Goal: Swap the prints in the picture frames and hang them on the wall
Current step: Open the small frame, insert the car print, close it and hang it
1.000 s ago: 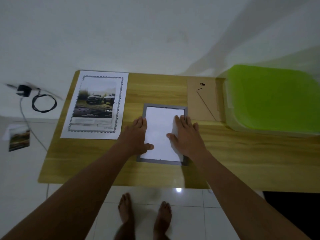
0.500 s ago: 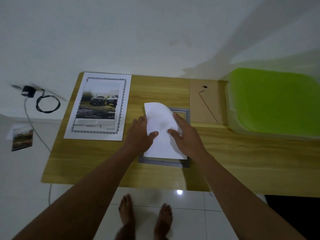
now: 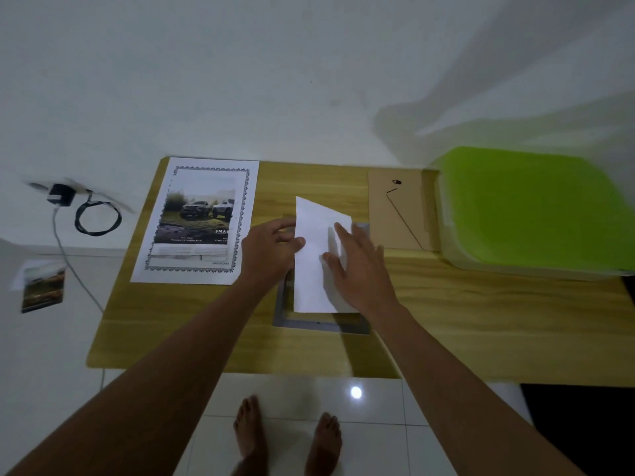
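Gently, we lift the white paper sheet (image 3: 314,283) off the grey picture frame (image 3: 319,325): left hand (image 3: 271,250) fingers pinching its edge, right hand (image 3: 360,269) fingers flat.

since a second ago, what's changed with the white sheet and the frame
The white sheet lay flat in the grey frame under both flat hands; its far end has now been lifted out of it. The left hand has pinched its left edge; the right hand rests on it, fingers straight. The frame, car print, cardboard backing and green-lidded box stayed put.
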